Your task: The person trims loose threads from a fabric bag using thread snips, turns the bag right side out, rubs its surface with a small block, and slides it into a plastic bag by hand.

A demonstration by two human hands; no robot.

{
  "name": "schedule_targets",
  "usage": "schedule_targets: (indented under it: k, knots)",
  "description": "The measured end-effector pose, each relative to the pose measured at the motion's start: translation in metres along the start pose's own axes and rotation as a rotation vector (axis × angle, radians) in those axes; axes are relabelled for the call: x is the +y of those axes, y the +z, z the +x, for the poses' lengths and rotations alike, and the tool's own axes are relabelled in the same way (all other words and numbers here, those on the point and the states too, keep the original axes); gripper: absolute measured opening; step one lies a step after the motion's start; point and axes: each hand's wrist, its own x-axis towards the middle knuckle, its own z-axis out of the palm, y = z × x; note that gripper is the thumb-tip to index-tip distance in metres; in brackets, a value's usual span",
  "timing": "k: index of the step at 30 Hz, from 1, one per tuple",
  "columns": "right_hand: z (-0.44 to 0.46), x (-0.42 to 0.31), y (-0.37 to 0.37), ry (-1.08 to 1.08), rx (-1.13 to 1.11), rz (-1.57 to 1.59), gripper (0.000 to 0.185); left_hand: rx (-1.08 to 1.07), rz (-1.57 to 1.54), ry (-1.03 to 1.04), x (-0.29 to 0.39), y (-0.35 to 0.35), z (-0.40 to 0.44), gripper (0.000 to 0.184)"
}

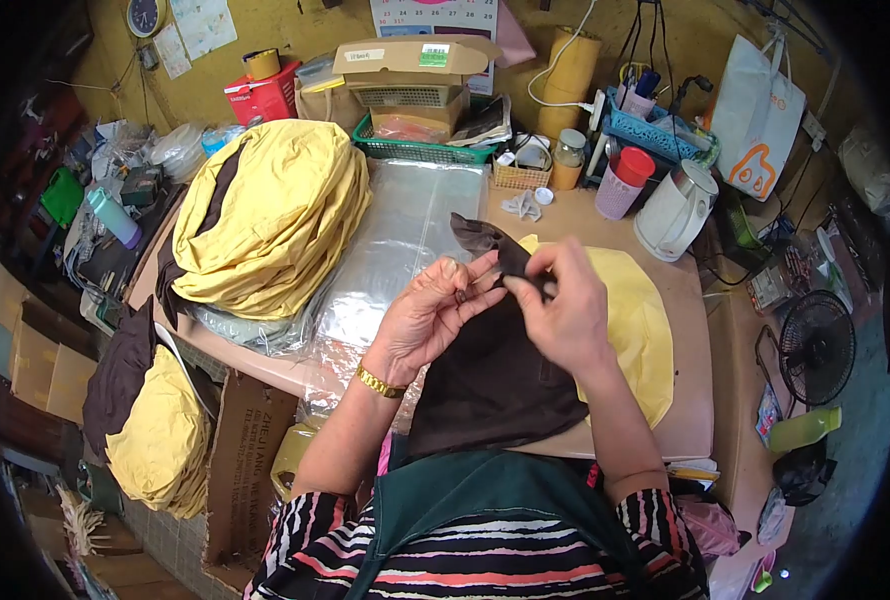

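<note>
Dark brown cloth (495, 380) lies over the table's front edge, its narrow upper end raised between my hands. My left hand (437, 308), with a gold watch on the wrist, is palm up, its thumb and fingers curled together beside the cloth; what they pinch is too small to make out. My right hand (565, 305) pinches the dark cloth near its narrow end. Yellow fabric (630, 330) spreads flat under and to the right of the brown cloth.
A tall pile of folded yellow fabric (275, 220) stands at the left, beside clear plastic sheets (405, 220). Behind are a green basket (425, 150), a glass jar (568, 160), a pink cup (625, 185) and a white kettle (675, 212). A black fan (815, 348) is at the right.
</note>
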Motion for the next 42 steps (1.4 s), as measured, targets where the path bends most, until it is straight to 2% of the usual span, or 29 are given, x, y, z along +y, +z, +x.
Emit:
schedule_targets:
  k: [1, 2, 5, 6, 7, 8, 9, 10, 11, 12, 13, 14, 16, 17, 18, 20, 22, 23, 25, 26, 27, 30, 32, 34, 36, 37, 39, 40, 42]
  knots:
    - [0.006, 0.009, 0.003, 0.0, 0.0, 0.0, 0.037, -0.01, -0.007, -0.027, 0.001, 0.003, -0.001, 0.018]
    - [0.014, 0.023, 0.008, 0.077, 0.064, 0.248, 0.044, -0.019, -0.015, -0.056, 0.001, 0.005, -0.002, 0.019]
    - [0.031, 0.078, 0.022, 0.371, -0.235, 0.789, 0.054, -0.088, -0.022, -0.12, -0.005, 0.008, -0.001, 0.014]
    - [0.033, 0.082, 0.012, 0.602, -0.57, 0.839, 0.047, -0.094, -0.018, -0.123, -0.003, 0.006, -0.001, 0.014]
    - [0.032, 0.084, 0.017, 0.597, -0.565, 0.839, 0.047, -0.032, 0.063, -0.087, 0.001, -0.001, -0.002, 0.014]
    - [0.03, 0.091, 0.028, 0.565, -0.43, 0.871, 0.038, 0.029, 0.143, -0.044, 0.007, -0.012, -0.002, 0.015]
    - [0.03, 0.095, 0.033, 0.532, -0.301, 0.9, 0.03, 0.203, 0.166, 0.013, 0.022, -0.059, -0.007, 0.013]
    - [0.032, 0.094, 0.031, 0.53, -0.304, 0.899, 0.03, 0.353, 0.435, 0.177, 0.029, -0.072, -0.011, 0.014]
    - [0.034, 0.092, 0.028, 0.496, -0.186, 0.863, 0.024, 0.555, 0.721, 0.299, 0.037, -0.086, -0.015, 0.018]
    - [0.035, 0.091, 0.027, 0.459, -0.068, 0.826, 0.02, 0.709, 1.26, 0.536, 0.041, -0.07, -0.016, 0.024]
    - [0.036, 0.091, 0.028, 0.444, -0.028, 0.737, 0.019, 0.705, 1.262, 0.542, 0.041, -0.069, -0.014, 0.024]
    - [0.035, 0.089, 0.029, 0.439, -0.025, 0.738, 0.019, 0.612, 1.339, 0.521, 0.042, -0.068, -0.013, 0.032]
    - [0.033, 0.077, 0.034, 0.383, 0.011, 0.662, 0.021, 0.404, 1.229, 0.385, 0.033, -0.052, -0.006, 0.048]
    - [0.033, 0.071, 0.036, 0.337, 0.027, 0.608, 0.022, 0.323, 1.231, 0.381, 0.02, -0.039, 0.002, 0.047]
    - [0.034, 0.063, 0.036, 0.336, 0.02, 0.611, 0.022, 0.316, 1.286, 0.381, 0.007, -0.018, 0.011, 0.041]
    - [0.035, 0.048, 0.033, 0.166, 0.044, 0.385, 0.022, 0.31, 1.34, 0.38, -0.004, -0.003, 0.02, 0.034]
    - [0.035, 0.047, 0.029, 0.115, 0.137, 0.38, 0.025, 0.32, 1.454, 0.339, -0.007, 0.0, 0.028, 0.016]
    - [0.035, 0.052, 0.022, 0.134, 0.245, 0.317, 0.026, 0.418, 1.182, 0.394, -0.007, 0.003, 0.027, 0.013]
    - [0.035, 0.068, 0.006, 0.219, 0.404, 0.296, 0.032, 0.521, 1.385, 0.632, 0.011, -0.028, 0.023, 0.025]
    - [0.035, 0.073, 0.0, 0.221, 0.41, 0.286, 0.032, 0.609, 1.385, 0.545, 0.026, -0.031, 0.015, 0.036]
    - [0.034, 0.076, -0.004, 0.216, 0.422, 0.337, 0.033, 0.659, 1.222, 0.531, 0.038, -0.034, 0.006, 0.044]
    - [0.034, 0.081, -0.008, 0.193, 0.423, 0.347, 0.035, 0.638, 1.352, 0.554, 0.043, -0.037, -0.002, 0.04]
    - [0.036, 0.076, -0.002, 0.198, 0.414, 0.332, 0.036, 0.451, 1.389, 0.48, 0.022, -0.032, -0.001, 0.035]
    - [0.042, 0.072, 0.004, 0.164, 0.427, 0.335, 0.035, 0.324, 1.446, 0.197, -0.001, 0.007, -0.008, 0.046]
    - [0.045, 0.068, 0.004, 0.134, 0.438, 0.336, 0.034, 0.287, 1.491, 0.187, -0.024, 0.03, -0.012, 0.061]
    - [0.047, 0.065, 0.002, 0.143, 0.415, 0.322, 0.034, 0.29, 1.494, 0.182, -0.031, 0.032, -0.008, 0.061]
    - [0.047, 0.064, 0.002, 0.152, 0.393, 0.31, 0.034, 0.349, 1.472, 0.361, -0.039, 0.028, -0.001, 0.045]
    - [0.047, 0.064, 0.002, 0.123, 0.422, 0.307, 0.035, 0.349, 1.473, 0.36, -0.038, 0.019, 0.001, 0.045]
    - [0.045, 0.066, -0.001, 0.098, 0.446, 0.301, 0.035, 0.393, 1.109, 0.221, -0.03, -0.002, 0.004, 0.023]
